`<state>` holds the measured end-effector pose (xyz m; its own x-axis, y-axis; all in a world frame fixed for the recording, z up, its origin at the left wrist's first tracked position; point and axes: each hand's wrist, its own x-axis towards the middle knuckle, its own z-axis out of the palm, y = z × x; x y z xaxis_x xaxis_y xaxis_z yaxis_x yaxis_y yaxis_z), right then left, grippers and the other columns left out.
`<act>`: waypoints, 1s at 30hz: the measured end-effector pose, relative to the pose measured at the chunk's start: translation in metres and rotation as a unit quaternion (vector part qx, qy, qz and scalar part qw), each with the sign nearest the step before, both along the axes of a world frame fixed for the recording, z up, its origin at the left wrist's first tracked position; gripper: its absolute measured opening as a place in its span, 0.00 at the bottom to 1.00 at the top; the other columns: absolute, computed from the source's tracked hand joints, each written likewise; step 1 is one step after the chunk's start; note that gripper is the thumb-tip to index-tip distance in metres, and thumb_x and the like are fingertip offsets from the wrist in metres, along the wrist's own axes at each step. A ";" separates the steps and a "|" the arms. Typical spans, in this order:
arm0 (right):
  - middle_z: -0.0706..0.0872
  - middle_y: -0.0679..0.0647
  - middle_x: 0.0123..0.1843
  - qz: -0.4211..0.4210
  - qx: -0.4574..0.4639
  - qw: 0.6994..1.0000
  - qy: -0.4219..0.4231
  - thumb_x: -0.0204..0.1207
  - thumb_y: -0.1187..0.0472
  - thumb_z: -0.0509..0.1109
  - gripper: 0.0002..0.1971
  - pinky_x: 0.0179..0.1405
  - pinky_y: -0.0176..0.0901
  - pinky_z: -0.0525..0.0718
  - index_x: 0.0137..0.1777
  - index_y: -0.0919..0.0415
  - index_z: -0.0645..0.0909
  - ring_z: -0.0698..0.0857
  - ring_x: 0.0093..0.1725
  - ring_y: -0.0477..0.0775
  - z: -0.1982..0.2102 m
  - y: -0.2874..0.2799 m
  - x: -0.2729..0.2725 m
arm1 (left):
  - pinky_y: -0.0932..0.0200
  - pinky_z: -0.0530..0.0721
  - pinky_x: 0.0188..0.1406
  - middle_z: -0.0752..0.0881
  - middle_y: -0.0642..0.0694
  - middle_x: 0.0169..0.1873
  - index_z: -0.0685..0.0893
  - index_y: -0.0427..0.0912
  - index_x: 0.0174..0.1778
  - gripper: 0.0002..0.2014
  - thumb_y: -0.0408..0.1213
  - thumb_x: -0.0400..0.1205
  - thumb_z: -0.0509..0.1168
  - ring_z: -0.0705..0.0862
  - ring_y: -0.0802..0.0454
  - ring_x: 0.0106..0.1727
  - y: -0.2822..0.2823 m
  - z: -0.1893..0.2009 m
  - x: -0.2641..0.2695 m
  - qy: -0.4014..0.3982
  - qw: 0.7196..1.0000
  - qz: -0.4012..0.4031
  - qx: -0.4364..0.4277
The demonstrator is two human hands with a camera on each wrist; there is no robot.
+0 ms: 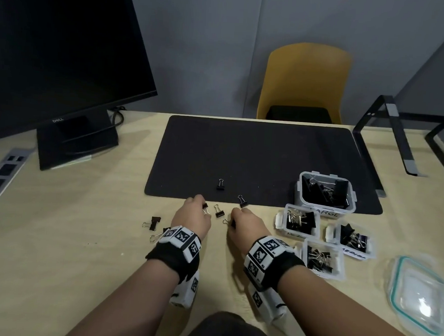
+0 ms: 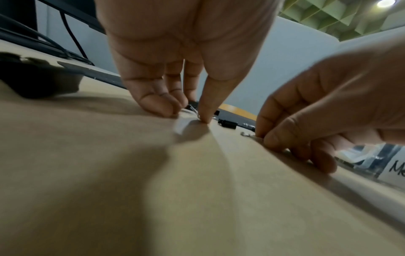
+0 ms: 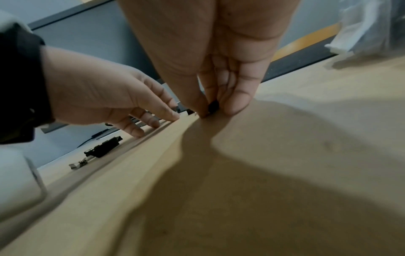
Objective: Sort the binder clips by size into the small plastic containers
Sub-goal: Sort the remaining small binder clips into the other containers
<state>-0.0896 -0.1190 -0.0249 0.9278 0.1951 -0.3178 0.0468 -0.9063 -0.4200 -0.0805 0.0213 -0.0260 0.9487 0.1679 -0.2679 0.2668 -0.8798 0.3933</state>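
Note:
Both hands are down on the wooden desk just in front of the black mat (image 1: pixel 255 154). My left hand (image 1: pixel 203 208) pinches a small black binder clip (image 1: pixel 205 207) between thumb and fingers; in the left wrist view the hand (image 2: pixel 190 110) has its fingertips (image 2: pixel 157 105) on the desk. My right hand (image 1: pixel 232 221) pinches another small binder clip (image 3: pixel 213 106) lying on the desk. A loose clip (image 1: pixel 219 212) lies between the hands. Others lie on the mat (image 1: pixel 220 184), at its edge (image 1: pixel 242 201) and left of my left wrist (image 1: pixel 154 222).
At the right stand a larger clear container marked LARGE (image 1: pixel 301 196) and three small clear containers (image 1: pixel 287 231) (image 1: pixel 369 251) (image 1: pixel 339 268), all holding clips. A clear lid (image 1: pixel 418 294) lies far right. A monitor (image 1: pixel 66 54) stands at the back left, a laptop stand (image 1: pixel 397 131) back right.

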 end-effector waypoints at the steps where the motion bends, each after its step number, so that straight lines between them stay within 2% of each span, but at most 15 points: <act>1: 0.79 0.60 0.56 0.001 -0.004 1.000 0.005 0.76 0.62 0.62 0.10 0.53 0.49 0.80 0.56 0.62 0.75 0.82 0.54 0.63 0.000 -0.001 -0.001 | 0.56 0.76 0.43 0.78 0.44 0.58 0.76 0.44 0.61 0.13 0.38 0.81 0.64 0.82 0.44 0.50 0.000 0.001 0.000 -0.005 1.000 0.000 -0.001; 5: 0.81 0.58 0.53 0.001 -0.005 1.000 0.010 0.75 0.59 0.63 0.09 0.49 0.46 0.78 0.53 0.61 0.76 0.82 0.53 0.61 0.009 -0.010 -0.010 | 0.58 0.74 0.40 0.82 0.45 0.52 0.77 0.43 0.53 0.07 0.36 0.80 0.65 0.77 0.49 0.42 -0.002 0.005 -0.003 -0.027 1.000 0.008 -0.010; 9: 0.81 0.56 0.51 -0.024 0.019 0.999 -0.025 0.75 0.58 0.64 0.10 0.43 0.42 0.75 0.52 0.61 0.77 0.81 0.49 0.57 0.027 -0.034 -0.024 | 0.61 0.72 0.35 0.84 0.49 0.40 0.80 0.44 0.46 0.02 0.36 0.80 0.65 0.79 0.51 0.39 -0.011 0.015 -0.013 -0.051 0.997 0.020 -0.048; 12: 0.81 0.55 0.50 -0.048 0.023 0.998 -0.041 0.74 0.59 0.64 0.09 0.43 0.41 0.74 0.51 0.60 0.78 0.81 0.49 0.56 0.039 -0.061 -0.034 | 0.60 0.73 0.36 0.82 0.52 0.37 0.81 0.45 0.45 0.01 0.36 0.79 0.65 0.80 0.51 0.39 -0.027 0.026 -0.023 -0.063 0.995 0.013 -0.077; 16: 0.80 0.51 0.46 -0.093 0.030 0.994 -0.043 0.74 0.59 0.66 0.04 0.41 0.40 0.76 0.47 0.57 0.78 0.80 0.42 0.50 0.050 -0.101 -0.048 | 0.61 0.77 0.41 0.82 0.54 0.37 0.84 0.48 0.44 0.03 0.37 0.78 0.65 0.81 0.52 0.42 -0.056 0.037 -0.037 -0.056 0.993 -0.032 -0.099; 21: 0.79 0.51 0.46 -0.115 0.003 0.992 -0.045 0.73 0.61 0.65 0.07 0.41 0.41 0.75 0.51 0.58 0.78 0.79 0.44 0.53 0.054 -0.146 -0.065 | 0.62 0.76 0.43 0.84 0.54 0.43 0.86 0.50 0.45 0.05 0.38 0.79 0.65 0.80 0.56 0.43 -0.093 0.041 -0.055 -0.043 0.988 -0.075 -0.127; 25: 0.79 0.52 0.47 -0.106 -0.007 0.994 -0.027 0.71 0.63 0.65 0.10 0.40 0.39 0.69 0.52 0.59 0.78 0.77 0.44 0.51 0.049 -0.168 -0.072 | 0.63 0.77 0.41 0.83 0.56 0.39 0.86 0.51 0.44 0.04 0.40 0.79 0.65 0.81 0.56 0.42 -0.123 0.043 -0.069 -0.035 0.984 -0.096 -0.144; 30: 0.75 0.49 0.53 -0.076 0.042 0.996 -0.027 0.73 0.58 0.69 0.19 0.43 0.36 0.71 0.64 0.55 0.74 0.75 0.35 0.40 0.048 -0.181 -0.077 | 0.64 0.74 0.38 0.82 0.57 0.36 0.84 0.52 0.40 0.03 0.41 0.78 0.66 0.81 0.56 0.39 -0.157 0.045 -0.078 -0.046 0.980 -0.114 -0.153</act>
<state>-0.1663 -0.2999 0.0230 0.9641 0.0750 -0.2547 -0.0632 -0.8668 -0.4947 -0.1588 -0.1354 0.0195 0.9747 -0.1271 -0.1836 0.0270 -0.7491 0.6619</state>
